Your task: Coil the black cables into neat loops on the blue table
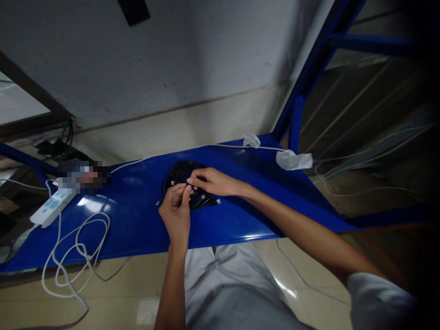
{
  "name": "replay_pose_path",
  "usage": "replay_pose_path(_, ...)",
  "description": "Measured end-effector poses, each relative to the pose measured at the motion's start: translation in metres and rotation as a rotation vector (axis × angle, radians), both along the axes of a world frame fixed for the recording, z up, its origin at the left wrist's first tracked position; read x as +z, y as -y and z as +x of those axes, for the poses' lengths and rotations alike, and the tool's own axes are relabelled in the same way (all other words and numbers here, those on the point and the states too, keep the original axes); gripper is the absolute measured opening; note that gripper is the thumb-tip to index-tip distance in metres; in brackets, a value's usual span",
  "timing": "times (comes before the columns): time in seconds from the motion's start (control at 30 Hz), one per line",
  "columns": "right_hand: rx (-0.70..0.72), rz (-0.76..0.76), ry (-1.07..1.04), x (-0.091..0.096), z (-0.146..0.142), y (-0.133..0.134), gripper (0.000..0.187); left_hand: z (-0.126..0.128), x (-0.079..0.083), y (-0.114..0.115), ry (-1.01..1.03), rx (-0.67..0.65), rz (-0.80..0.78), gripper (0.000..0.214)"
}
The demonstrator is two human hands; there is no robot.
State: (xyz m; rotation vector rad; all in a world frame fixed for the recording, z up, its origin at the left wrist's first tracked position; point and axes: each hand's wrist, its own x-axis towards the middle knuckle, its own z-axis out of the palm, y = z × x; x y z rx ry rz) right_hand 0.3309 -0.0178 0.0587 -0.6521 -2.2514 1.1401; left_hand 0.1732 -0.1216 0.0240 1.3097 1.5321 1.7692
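Black cables [182,169] lay coiled on the middle of the blue table [134,231]. Nearest came the person's light grey trousers [233,279], just below the table's near edge. The left hand [175,211] reached in over that edge, the right hand [215,182] from the right, and their fingertips met above the coil. The thumb and index finger of each hand were pinched together; what lay between them was too small to tell. The coil stood back from the near edge, with blue surface on both sides giving room sideways.

The coil was roundish; with the hands covering part, I could not tell a long axis. One pale-tipped plug [217,201] pointed right, another [158,203] left.

At the left, a looped white cord [88,257] hung over the near edge, beyond it a white power strip [53,206] slanting away. A thin white cord [172,153] followed the far edge towards two crumpled white scraps [294,160] near the far right corner. Behind rose the wall [154,68].
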Motion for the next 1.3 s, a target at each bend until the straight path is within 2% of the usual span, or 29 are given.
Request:
replay_pose_path(0.13,0.003,0.016,-0.023,0.0,-0.001,0.0,0.046,0.0,-0.003,0.001,-0.091,0.052,0.017,0.02)
replay_pose_path(0.23,0.03,-0.025,-0.053,0.001,0.0,-0.001,0.047,-0.004,-0.004,0.002,-0.18,0.054,0.02,0.017)
replay_pose_path(0.4,0.011,-0.047,-0.071,-0.002,-0.001,-0.002,0.049,-0.022,0.003,0.008,-0.444,-0.026,-0.001,0.02)
replay_pose_path(0.47,0.003,-0.025,-0.076,-0.003,-0.001,-0.002,0.044,-0.038,0.007,0.009,-0.514,-0.023,-0.015,0.022)
replay_pose_path(0.53,0.003,0.027,-0.073,-0.005,-0.002,-0.001,0.036,-0.061,0.009,0.007,-0.525,0.05,-0.033,0.025)
replay_pose_path(0.63,0.021,0.167,-0.072,-0.007,-0.004,0.002,0.026,-0.103,0.01,-0.003,-0.408,0.15,-0.073,0.033)
replay_pose_path(0.7,0.05,0.274,-0.079,-0.01,-0.006,0.004,0.025,-0.126,0.012,-0.012,-0.334,0.141,-0.112,0.036)
replay_pose_path(0.83,0.082,0.52,-0.055,-0.018,-0.011,0.011,0.03,-0.147,0.02,-0.036,-0.314,0.025,-0.169,0.043)
replay_pose_path(0.93,0.069,0.759,0.042,-0.022,-0.013,0.015,0.03,-0.144,0.029,-0.061,-0.352,-0.096,-0.202,0.054)
replay_pose_path(1.03,0.072,0.934,0.112,-0.026,-0.013,0.017,0.029,-0.138,0.039,-0.088,-0.374,-0.278,-0.251,0.061)
replay_pose_path(1.1,0.083,0.979,0.116,-0.028,-0.014,0.017,0.031,-0.133,0.045,-0.103,-0.333,-0.417,-0.277,0.061)
replay_pose_path(1.2,0.111,0.951,0.116,-0.033,-0.016,0.017,0.032,-0.129,0.049,-0.114,-0.258,-0.584,-0.292,0.052)
replay_pose_path(1.3,0.145,0.864,0.142,-0.036,-0.018,0.018,0.031,-0.128,0.045,-0.112,-0.235,-0.61,-0.275,0.043)
